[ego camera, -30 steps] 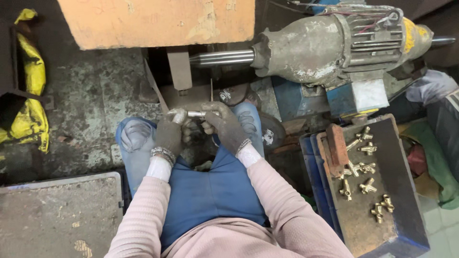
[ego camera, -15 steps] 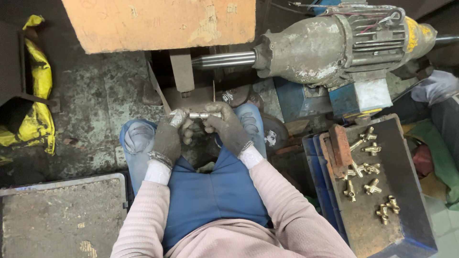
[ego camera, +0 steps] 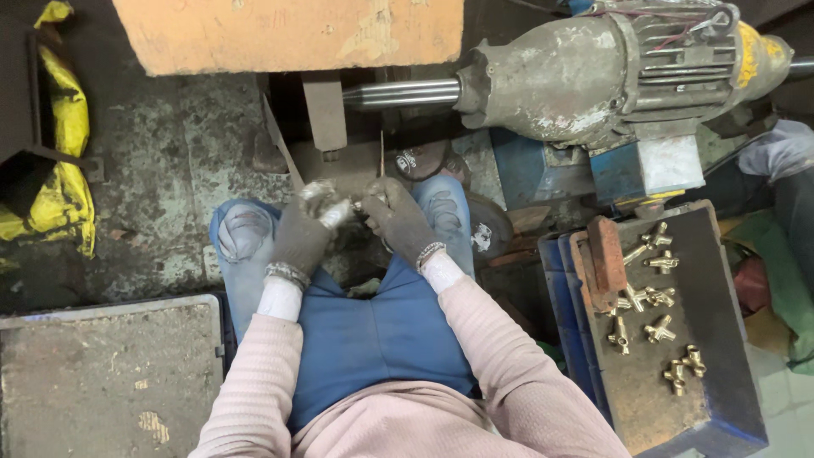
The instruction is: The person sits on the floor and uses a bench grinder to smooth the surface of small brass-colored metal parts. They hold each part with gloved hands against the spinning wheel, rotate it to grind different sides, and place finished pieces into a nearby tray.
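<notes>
Between the knees, the gloved left hand (ego camera: 303, 233) and right hand (ego camera: 398, 222) clench one small shiny metal piece (ego camera: 339, 210), blurred and mostly hidden by knit fingers. Above the grip juts a smooth steel spindle (ego camera: 398, 92); right of it, brass fittings (ego camera: 649, 297) lie on a rusty tray (ego camera: 678, 399).

Both hands are covered by dark grey knitted work gloves, worn and grimy, the left hand (ego camera: 301, 237) and the right hand (ego camera: 400, 222) alike. Paler, soiled patches are seen at the glove fingers (ego camera: 326, 206) on the left. A metal bracelet (ego camera: 287, 273) is worn at the left wrist and a similar band (ego camera: 430, 252) at the right. White ribbed cuffs are shown below them, followed by pale pink ribbed knit sleeves (ego camera: 254, 373). A blue apron (ego camera: 373, 339) is laid over the lap, and faded, ripped blue jeans (ego camera: 242, 233) are worn at the knees.
</notes>
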